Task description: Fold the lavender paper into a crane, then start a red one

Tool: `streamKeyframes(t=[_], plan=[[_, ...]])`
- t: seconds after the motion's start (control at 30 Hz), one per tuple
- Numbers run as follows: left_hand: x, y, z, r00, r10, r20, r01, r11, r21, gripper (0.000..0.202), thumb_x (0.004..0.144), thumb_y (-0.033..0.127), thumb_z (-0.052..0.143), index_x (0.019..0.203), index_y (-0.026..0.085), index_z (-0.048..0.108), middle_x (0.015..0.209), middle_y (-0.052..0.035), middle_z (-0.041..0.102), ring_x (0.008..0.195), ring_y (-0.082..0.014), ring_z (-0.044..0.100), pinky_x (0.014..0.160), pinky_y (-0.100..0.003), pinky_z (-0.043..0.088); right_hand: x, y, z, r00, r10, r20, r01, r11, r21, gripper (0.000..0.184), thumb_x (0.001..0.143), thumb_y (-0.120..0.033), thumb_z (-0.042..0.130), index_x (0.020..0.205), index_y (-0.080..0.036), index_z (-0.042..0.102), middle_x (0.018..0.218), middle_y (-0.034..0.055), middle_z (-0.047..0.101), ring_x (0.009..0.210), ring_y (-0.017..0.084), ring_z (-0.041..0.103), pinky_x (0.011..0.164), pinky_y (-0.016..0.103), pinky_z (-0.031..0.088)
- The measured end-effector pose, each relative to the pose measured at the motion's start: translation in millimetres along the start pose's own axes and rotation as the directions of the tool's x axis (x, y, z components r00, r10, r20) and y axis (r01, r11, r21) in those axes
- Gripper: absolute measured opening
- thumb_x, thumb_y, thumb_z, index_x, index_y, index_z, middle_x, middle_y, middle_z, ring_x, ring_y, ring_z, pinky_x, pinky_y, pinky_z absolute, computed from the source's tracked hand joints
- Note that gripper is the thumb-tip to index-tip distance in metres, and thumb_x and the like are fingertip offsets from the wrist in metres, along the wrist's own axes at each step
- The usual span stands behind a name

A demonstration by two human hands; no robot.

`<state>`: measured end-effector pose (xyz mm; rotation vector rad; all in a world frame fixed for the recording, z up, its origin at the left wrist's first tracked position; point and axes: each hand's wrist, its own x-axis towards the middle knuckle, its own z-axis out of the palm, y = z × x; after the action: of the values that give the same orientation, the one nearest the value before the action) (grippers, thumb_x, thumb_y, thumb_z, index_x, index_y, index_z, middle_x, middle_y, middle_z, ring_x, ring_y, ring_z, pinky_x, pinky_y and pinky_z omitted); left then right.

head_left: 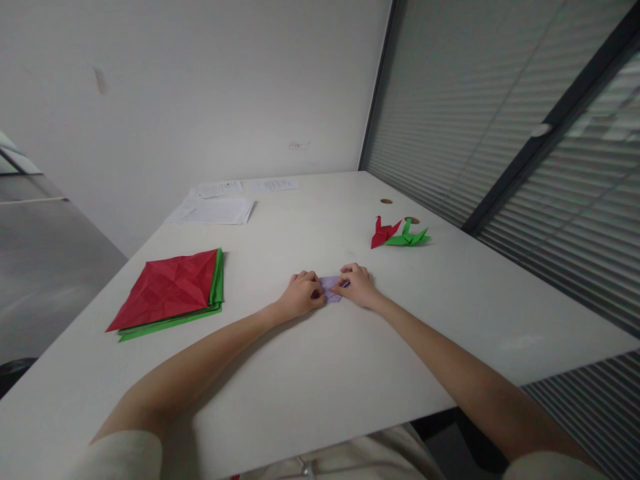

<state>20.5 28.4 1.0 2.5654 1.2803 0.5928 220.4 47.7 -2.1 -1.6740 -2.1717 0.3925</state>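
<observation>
A small folded piece of purple origami paper (330, 283) lies on the white table between my two hands. My left hand (303, 293) grips its left edge with curled fingers, thumb toward me. At its right side my right hand (357, 285) pinches the paper between thumb and fingers. Parts of the paper are hidden under the fingers of both hands, and fold lines show on the visible middle.
On the left of the table (280, 393) lies a stack of creased red paper (173, 283) over green sheets (217, 283). A red paper crane (384, 233) and a green paper crane (409, 237) stand at the right. Printed papers (220, 210) lie near the wall.
</observation>
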Motion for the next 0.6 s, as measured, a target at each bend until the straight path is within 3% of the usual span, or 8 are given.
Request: streamKeyframes(t=[0.47,0.6], plan=[[-2.4,-6.6,-6.3,0.993,0.112,0.037,-0.112,0.994,0.002,0.014,0.081,0.032,0.062,0.077,0.018,0.063,0.096,-0.0047,0.058,0.091,-0.0195,0.054,0.082,-0.034,0.040,-1.0,-1.6,-0.8,0.999,0.026,0.025,-0.025,0.999,-0.035,0.021,0.074,-0.047,0.071,0.078,-0.027,0.074,0.120,0.0055,0.053,0.113,0.028,0.045,0.095,0.044,0.033],[-3.3,-10.4,-9.2,0.989,0.149,0.025,-0.148,0.988,-0.044,0.015,0.081,0.032,0.063,0.088,0.019,0.060,0.092,-0.0029,0.060,0.087,-0.0177,0.054,0.080,-0.031,0.040,-1.0,-1.0,-0.7,1.000,0.024,0.019,-0.023,0.999,-0.037,0.020,0.074,-0.046,0.072,0.078,-0.026,0.074,0.120,0.0058,0.053,0.113,0.028,0.045,0.094,0.043,0.033]])
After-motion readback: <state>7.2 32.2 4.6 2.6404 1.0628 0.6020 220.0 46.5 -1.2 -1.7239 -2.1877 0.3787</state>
